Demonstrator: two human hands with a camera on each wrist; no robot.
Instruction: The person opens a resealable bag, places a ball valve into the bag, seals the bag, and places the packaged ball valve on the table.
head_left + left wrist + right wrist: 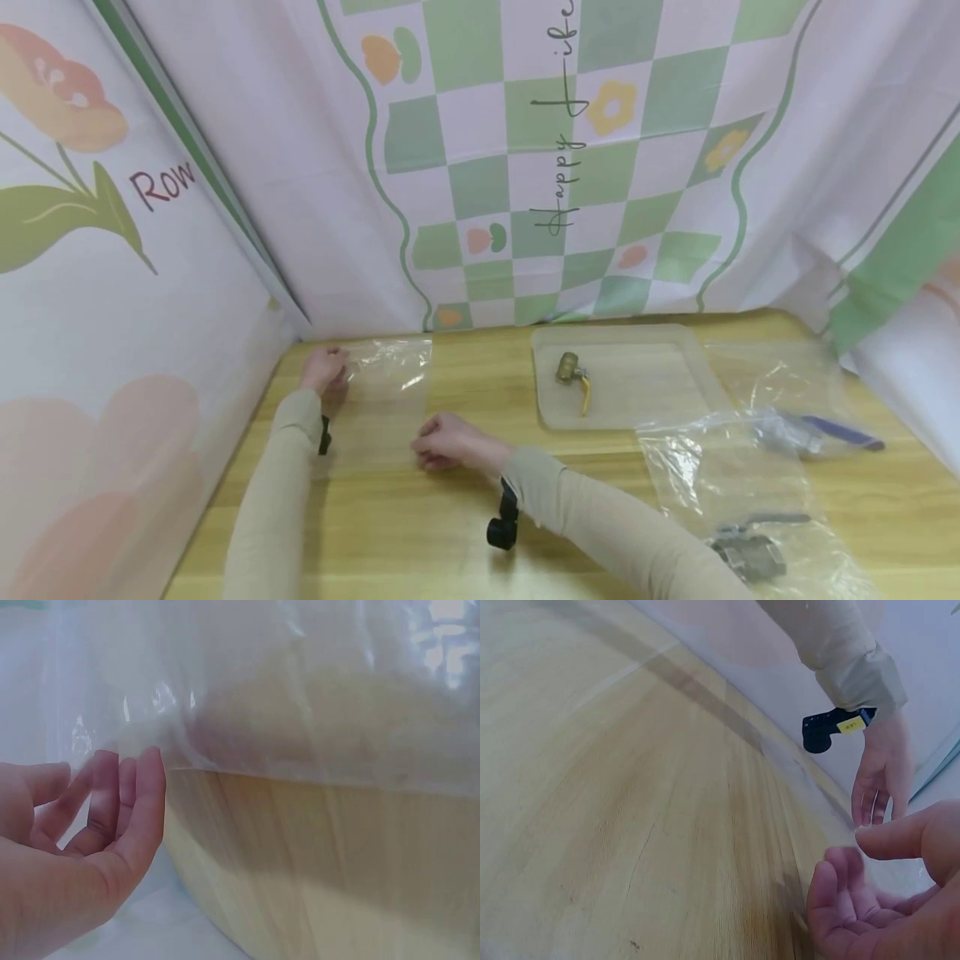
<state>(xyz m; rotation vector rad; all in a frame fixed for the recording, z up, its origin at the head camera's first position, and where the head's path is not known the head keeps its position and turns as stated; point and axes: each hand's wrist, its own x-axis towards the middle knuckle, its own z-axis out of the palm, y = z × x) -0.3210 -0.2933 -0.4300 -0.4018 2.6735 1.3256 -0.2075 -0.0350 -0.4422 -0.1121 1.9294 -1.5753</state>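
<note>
A clear plastic bag lies flat at the left of the wooden table. At its far left corner is my left hand. In the left wrist view, its bent fingers have their tips right at the edge of the plastic, with the thumb apart from them. Beside the bag's near right corner hovers my right hand, loosely curled. The right wrist view shows its thumb and fingers with a gap between and nothing held.
Right of centre stands a pale shallow tray holding a brass ball valve with a yellow lever. Further right, a clear bag contains a metal valve; another bag holds something with a blue handle. Printed curtains enclose the table's back and sides.
</note>
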